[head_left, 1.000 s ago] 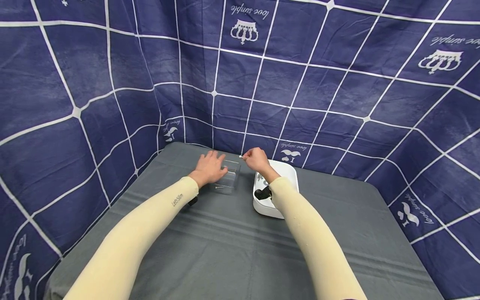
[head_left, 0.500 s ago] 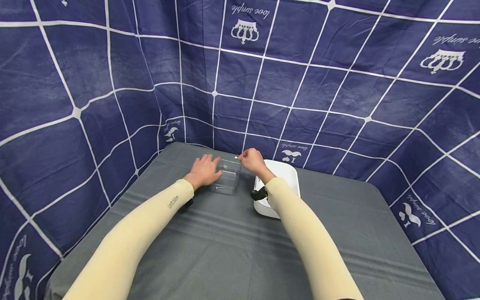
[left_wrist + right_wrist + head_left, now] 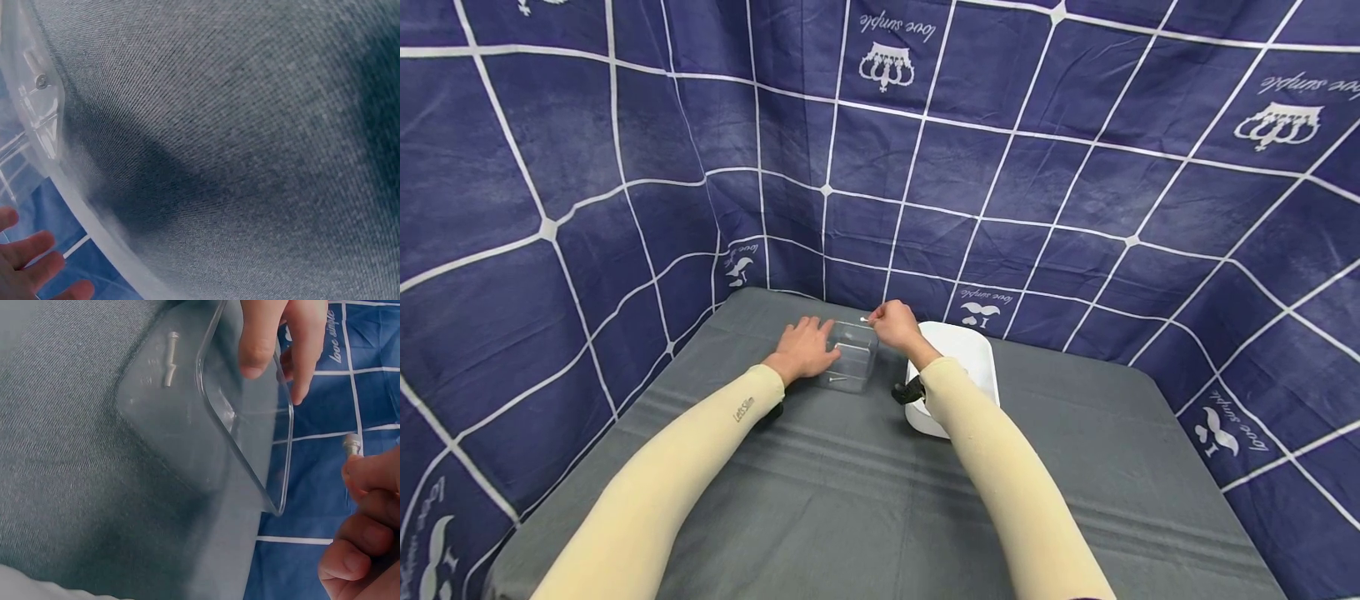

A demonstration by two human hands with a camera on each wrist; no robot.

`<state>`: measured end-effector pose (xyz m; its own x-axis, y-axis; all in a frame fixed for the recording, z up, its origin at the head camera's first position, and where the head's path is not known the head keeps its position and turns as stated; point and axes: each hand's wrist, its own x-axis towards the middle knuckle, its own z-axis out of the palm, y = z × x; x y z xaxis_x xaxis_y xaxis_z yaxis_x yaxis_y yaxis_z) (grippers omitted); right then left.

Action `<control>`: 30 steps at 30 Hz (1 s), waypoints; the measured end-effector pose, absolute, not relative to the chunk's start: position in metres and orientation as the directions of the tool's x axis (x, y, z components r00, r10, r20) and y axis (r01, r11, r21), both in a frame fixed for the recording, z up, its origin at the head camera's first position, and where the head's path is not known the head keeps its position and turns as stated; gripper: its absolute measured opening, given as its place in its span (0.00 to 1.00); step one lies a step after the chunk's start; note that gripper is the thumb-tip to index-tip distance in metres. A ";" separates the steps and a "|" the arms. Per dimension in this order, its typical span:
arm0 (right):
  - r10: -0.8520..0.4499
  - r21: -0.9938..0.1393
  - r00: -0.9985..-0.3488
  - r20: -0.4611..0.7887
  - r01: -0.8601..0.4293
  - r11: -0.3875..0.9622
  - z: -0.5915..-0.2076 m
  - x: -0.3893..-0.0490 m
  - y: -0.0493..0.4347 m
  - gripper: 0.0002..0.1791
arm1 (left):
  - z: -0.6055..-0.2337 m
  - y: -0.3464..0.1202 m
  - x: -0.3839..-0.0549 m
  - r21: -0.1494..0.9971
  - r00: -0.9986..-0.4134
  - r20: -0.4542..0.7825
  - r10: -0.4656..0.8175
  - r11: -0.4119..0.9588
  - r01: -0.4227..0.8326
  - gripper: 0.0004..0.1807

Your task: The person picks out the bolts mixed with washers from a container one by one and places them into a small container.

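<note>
My right hand (image 3: 895,325) pinches a small silver bolt (image 3: 352,444) between thumb and forefinger, the other fingers curled in. It holds the bolt near the far right corner of a clear plastic box (image 3: 201,394), whose open top shows in the right wrist view. A second bolt (image 3: 171,357) lies on the box's bottom. My left hand (image 3: 807,348) is at the box's left side, fingers spread and thumb reaching over the rim. In the left wrist view, several fingertips (image 3: 42,265) show at the lower left, beyond the box wall.
A white tub (image 3: 958,335) stands just right of the clear box, partly under my right forearm. Grey cloth (image 3: 820,500) covers the table. A blue checked curtain (image 3: 1015,192) rises behind the table and along its sides.
My right hand has moved left with the bolt, from beside the white tub toward the clear box. My left hand has shifted left and nearer to me, uncovering more of the box.
</note>
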<state>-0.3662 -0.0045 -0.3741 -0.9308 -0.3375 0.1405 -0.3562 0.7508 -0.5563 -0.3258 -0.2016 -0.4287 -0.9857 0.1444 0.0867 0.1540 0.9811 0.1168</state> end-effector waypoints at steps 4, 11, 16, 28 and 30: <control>-0.335 -0.558 -0.932 0.140 -0.354 0.750 -0.375 -0.367 -0.010 0.12 | -0.430 -0.202 -0.328 0.127 -0.988 0.080 0.135 0.981 0.144 0.39; -0.330 -0.543 -0.937 0.114 -0.337 0.769 -0.379 -0.371 -0.018 0.10 | -0.431 -0.201 -0.328 0.131 -0.990 0.070 0.125 0.982 0.133 0.39; -0.320 -0.550 -0.943 0.092 -0.316 0.773 -0.381 -0.371 -0.020 0.10 | -0.431 -0.200 -0.327 0.135 -0.990 0.068 0.121 0.982 0.129 0.38; -0.301 -0.570 -0.950 0.089 -0.296 0.766 -0.394 -0.374 -0.023 0.10 | -0.433 -0.199 -0.326 0.141 -0.992 0.068 0.109 0.983 0.118 0.38; -0.298 -0.575 -0.950 0.090 -0.294 0.763 -0.395 -0.374 -0.024 0.10 | -0.433 -0.198 -0.326 0.143 -0.992 0.066 0.108 0.983 0.117 0.38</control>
